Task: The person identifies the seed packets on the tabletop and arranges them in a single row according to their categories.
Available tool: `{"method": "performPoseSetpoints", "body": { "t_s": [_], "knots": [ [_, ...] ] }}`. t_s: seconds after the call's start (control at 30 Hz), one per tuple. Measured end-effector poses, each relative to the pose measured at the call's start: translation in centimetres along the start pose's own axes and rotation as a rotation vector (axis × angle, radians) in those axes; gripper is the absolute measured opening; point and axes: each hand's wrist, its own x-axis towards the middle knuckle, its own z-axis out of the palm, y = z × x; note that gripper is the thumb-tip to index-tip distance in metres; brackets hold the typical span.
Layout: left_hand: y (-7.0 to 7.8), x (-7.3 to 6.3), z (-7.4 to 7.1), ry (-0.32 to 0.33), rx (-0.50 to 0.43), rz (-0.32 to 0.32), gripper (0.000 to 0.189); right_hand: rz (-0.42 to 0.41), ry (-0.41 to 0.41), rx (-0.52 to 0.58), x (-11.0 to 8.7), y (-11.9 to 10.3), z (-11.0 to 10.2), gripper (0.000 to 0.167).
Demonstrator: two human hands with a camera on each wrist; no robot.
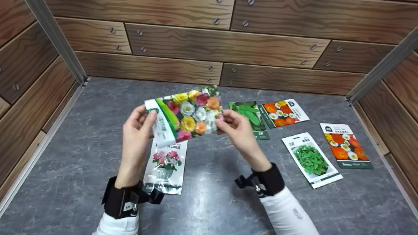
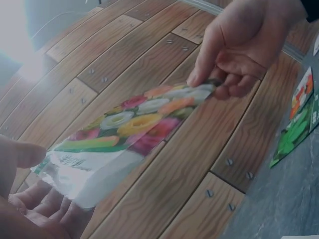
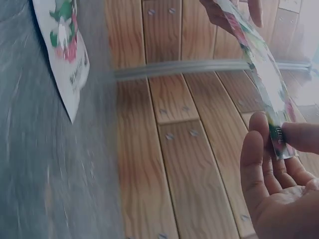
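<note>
A seed packet with many-coloured blooms (image 1: pixel 192 114) is held up sideways between both hands, above the table. My left hand (image 1: pixel 135 130) pinches its white end, thumb on the front and fingers behind. At the opposite end, my right hand (image 1: pixel 236 130) pinches the flowered edge between thumb and fingers. In the right wrist view the packet (image 3: pixel 266 74) shows nearly edge-on and slightly bowed. Under and behind the left hand's end lies a packet with pink flowers in a glass bowl (image 1: pixel 166 169), its top partly covered.
On the grey table (image 1: pixel 209 182), a green-leaf packet (image 1: pixel 249 117) touches or overlaps an orange-flower packet (image 1: pixel 282 112) at the back right. Nearer right lie a green herb packet (image 1: pixel 312 160) and another orange-flower packet (image 1: pixel 346 147). Wood-patterned walls (image 1: pixel 183 42) enclose the back and sides.
</note>
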Motion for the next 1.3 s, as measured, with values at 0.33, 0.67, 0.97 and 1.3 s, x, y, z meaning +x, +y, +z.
{"method": "performPoseSetpoints", "body": {
  "t_s": [0.33, 0.67, 0.97, 1.3],
  "knots": [
    [-1.1, -0.4, 1.1, -0.163, 0.146, 0.003, 0.030, -0.015, 0.019, -0.118, -1.3, -1.9, -3.6, 0.016],
    [-2.9, -1.2, 2.7, -0.360, 0.528, 0.085, 0.033, -0.025, -0.113, -0.398, -1.8, -1.6, -5.5, 0.017],
    [-4.3, -1.8, 4.0, -0.297, 0.531, 0.059, 0.023, 0.030, 0.025, -0.295, -1.6, -0.4, -4.4, 0.033],
    [-5.4, -1.7, 4.7, -0.173, 0.395, 0.004, 0.025, 0.110, 0.018, -0.395, -1.9, 0.1, -3.3, 0.048]
  ]
}}
